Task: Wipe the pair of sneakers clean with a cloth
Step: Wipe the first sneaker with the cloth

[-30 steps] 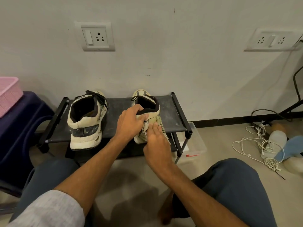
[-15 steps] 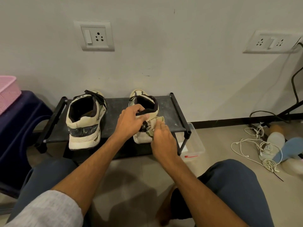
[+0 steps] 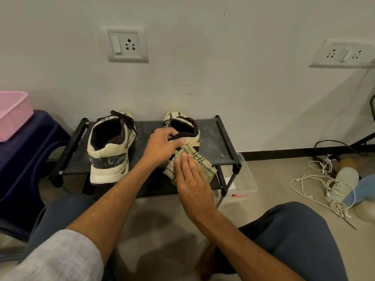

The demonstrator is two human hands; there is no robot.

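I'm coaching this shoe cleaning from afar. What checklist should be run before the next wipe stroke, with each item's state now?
1. Grip: the left hand grips the held sneaker at its heel collar: ok.
2. Contact: the cloth lies between the right hand and that sneaker's heel: ok.
3. Pressure: the right hand's fingers lie flat on the cloth: ok.
4. Support: the held sneaker stands on the rack: ok.
5. Clearance: the other sneaker stands apart from both hands: ok.
6. Heel clean under the cloth: cannot tell.
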